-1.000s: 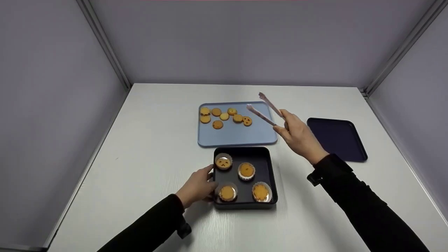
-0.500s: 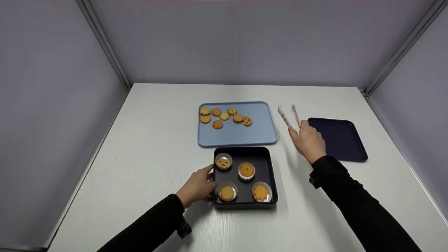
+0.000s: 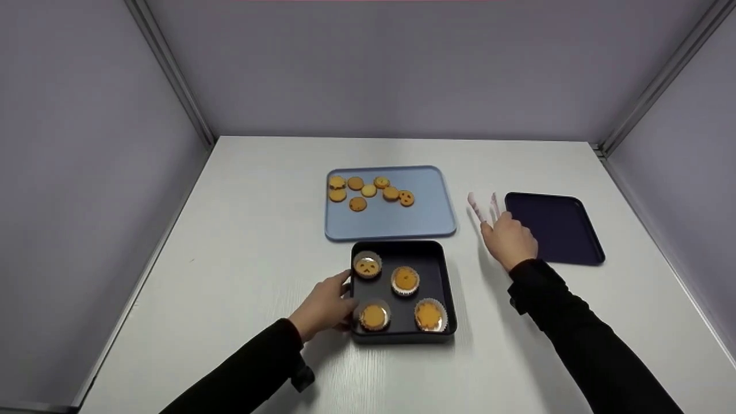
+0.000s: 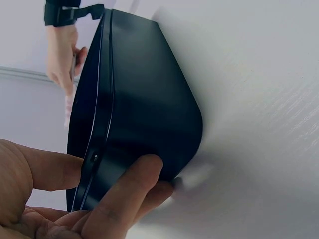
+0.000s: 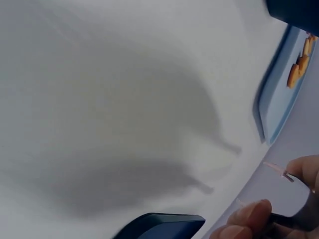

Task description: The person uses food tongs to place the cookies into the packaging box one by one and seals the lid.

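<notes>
My left hand [image 3: 326,307] grips the left wall of a deep black baking pan [image 3: 428,253]; in the left wrist view the thumb lies at the rim and the fingers [image 4: 127,191] press the outer side. Inside the pan stand several paper cups with cookies, one a star-like cookie [image 3: 428,315] at the front right. My right hand [image 3: 510,240] holds pale pink tongs [image 3: 475,208] above the table, their two arms spread apart with nothing between the tips. The hand is just left of a dark flat tray [image 3: 558,230] and overlaps its edge in the head view.
Behind the pan lies a light blue tray [image 3: 402,225] with several round cookies, such as a face cookie [image 3: 406,198], mostly on its left half. Grey panels [image 3: 379,69] enclose the white table [image 3: 253,230] at the back and sides.
My right hand has moved from the blue tray's right end to the right and toward me, lowering the tongs beside the dark tray. My left hand has stayed on the pan.
</notes>
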`<act>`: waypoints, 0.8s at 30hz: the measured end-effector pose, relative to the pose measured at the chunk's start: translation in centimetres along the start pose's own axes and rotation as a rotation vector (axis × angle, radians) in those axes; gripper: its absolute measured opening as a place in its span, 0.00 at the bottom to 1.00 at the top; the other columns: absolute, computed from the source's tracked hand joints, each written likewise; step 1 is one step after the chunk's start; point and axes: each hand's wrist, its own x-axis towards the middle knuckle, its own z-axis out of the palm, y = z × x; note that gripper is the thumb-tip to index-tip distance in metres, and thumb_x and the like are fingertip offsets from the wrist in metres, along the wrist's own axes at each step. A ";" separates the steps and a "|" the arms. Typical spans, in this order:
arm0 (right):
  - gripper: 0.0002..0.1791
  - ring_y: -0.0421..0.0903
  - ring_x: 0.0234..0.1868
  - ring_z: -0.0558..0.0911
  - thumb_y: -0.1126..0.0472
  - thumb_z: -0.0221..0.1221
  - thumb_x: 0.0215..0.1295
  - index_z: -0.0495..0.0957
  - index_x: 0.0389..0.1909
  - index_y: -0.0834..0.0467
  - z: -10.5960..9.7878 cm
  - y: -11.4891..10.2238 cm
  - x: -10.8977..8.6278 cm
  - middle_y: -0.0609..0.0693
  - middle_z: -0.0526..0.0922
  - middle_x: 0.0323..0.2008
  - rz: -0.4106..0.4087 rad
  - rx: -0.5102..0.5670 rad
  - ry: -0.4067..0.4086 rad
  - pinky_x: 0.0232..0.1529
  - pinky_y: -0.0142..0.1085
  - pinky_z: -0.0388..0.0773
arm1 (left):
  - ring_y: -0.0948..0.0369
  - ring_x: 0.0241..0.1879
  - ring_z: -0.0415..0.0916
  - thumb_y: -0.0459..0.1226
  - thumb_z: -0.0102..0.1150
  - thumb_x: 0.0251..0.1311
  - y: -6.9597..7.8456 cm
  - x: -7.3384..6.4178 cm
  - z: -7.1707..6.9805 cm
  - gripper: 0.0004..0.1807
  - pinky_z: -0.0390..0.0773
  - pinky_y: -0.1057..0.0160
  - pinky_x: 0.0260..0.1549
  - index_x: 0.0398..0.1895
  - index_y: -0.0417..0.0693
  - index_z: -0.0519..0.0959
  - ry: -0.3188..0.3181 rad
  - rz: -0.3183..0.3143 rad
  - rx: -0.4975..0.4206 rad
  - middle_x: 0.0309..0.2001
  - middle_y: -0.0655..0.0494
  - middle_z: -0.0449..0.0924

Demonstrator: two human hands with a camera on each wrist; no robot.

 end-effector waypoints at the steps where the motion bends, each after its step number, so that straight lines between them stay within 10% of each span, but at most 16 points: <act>1: 0.27 0.73 0.36 0.82 0.48 0.49 0.75 0.72 0.41 0.73 0.1 0.1 0.0 0.76 0.81 0.37 0.004 -0.004 -0.004 0.31 0.64 0.80 | 0.49 0.44 0.86 0.26 0.54 0.65 0.0 0.0 0.0 0.41 0.89 0.57 0.27 0.81 0.36 0.52 0.000 0.002 -0.001 0.72 0.30 0.65; 24: 0.32 0.73 0.40 0.83 0.46 0.50 0.72 0.68 0.53 0.75 2.4 1.2 -0.2 0.76 0.82 0.41 0.054 -0.048 -0.099 0.36 0.64 0.81 | 0.48 0.38 0.86 0.25 0.52 0.65 0.2 -0.1 0.1 0.41 0.90 0.53 0.28 0.81 0.38 0.51 -0.008 -0.018 -0.049 0.73 0.31 0.63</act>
